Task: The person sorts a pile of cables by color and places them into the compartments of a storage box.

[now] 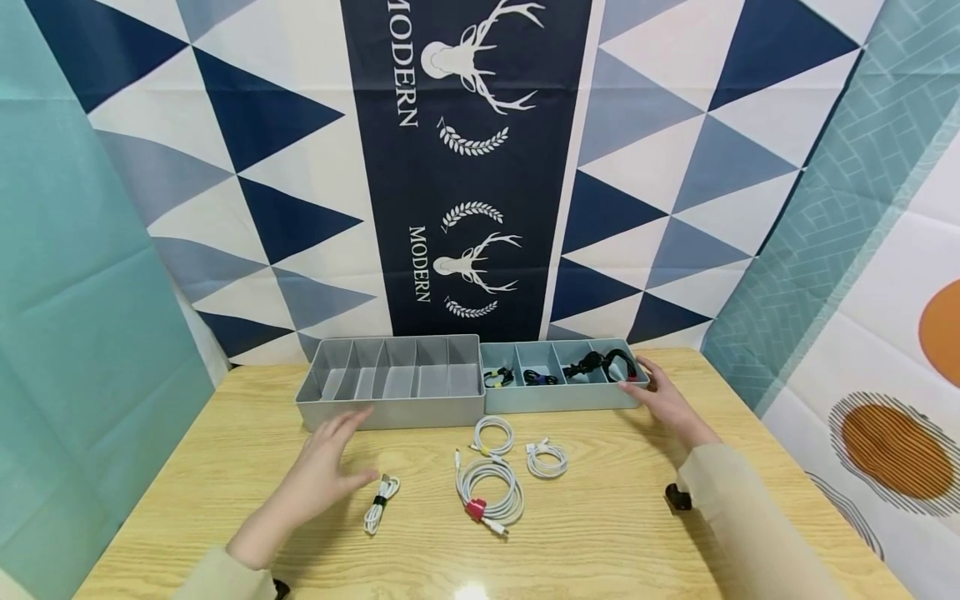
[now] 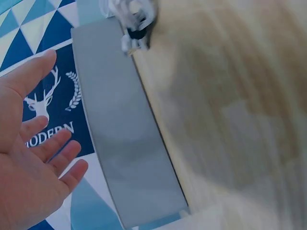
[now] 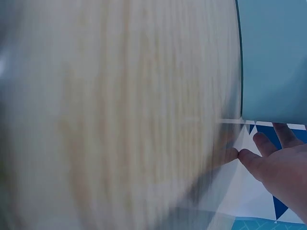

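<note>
My left hand (image 1: 318, 471) is spread over the table in front of the grey divided box (image 1: 405, 414), holding nothing. Near its thumb lies a white cable bundle (image 1: 381, 503) with a black tie. My right hand (image 1: 667, 404) reaches to the right end of the light-blue divided box (image 1: 562, 402), its thumb by the front wall. In the right wrist view its fingers (image 3: 264, 143) are loosely bent beside that end. Mid-table lie a large white cable coil (image 1: 516, 493) with a red tie, a smaller coil (image 1: 511, 435) with a yellow tie, and another white coil (image 1: 547, 474).
Dark cables (image 1: 588, 364) sit in the blue box's compartments. Both boxes stand side by side at the back of the wooden table (image 1: 600, 517), close to a patterned cloth (image 1: 465, 167). The grey box's compartments show bare floors.
</note>
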A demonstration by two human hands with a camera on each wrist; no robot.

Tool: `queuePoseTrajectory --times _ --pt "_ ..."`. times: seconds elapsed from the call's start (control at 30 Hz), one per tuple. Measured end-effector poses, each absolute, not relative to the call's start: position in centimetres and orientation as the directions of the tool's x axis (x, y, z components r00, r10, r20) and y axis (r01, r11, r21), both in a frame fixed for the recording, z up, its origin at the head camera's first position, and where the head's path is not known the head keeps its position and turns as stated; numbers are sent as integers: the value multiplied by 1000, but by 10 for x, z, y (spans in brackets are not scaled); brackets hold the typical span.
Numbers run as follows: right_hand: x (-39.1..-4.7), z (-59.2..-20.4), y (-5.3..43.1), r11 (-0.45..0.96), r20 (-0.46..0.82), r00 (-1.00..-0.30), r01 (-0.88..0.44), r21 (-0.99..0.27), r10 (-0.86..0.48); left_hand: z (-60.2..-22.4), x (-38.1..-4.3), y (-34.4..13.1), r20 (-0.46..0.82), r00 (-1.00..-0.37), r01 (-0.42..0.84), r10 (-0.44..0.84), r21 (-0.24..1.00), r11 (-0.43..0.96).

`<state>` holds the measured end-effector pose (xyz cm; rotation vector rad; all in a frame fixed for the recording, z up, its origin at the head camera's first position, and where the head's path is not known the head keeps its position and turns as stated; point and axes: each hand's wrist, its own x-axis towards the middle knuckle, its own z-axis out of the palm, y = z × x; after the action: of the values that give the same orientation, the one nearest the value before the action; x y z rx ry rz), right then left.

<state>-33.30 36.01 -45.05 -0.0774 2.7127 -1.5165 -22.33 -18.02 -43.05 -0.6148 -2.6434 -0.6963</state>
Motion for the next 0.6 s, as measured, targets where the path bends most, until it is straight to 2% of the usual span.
queuePoseTrajectory --times 0.27,0.6 --pt "-339 -452 360 523 5 -999 -31 -852 -51 -442 -217 -184 438 -802 552 407 279 786" --pt "-339 -451 361 518 -19 -998 -17 -855 -63 -451 -217 -188 449 -725 616 522 85 783"
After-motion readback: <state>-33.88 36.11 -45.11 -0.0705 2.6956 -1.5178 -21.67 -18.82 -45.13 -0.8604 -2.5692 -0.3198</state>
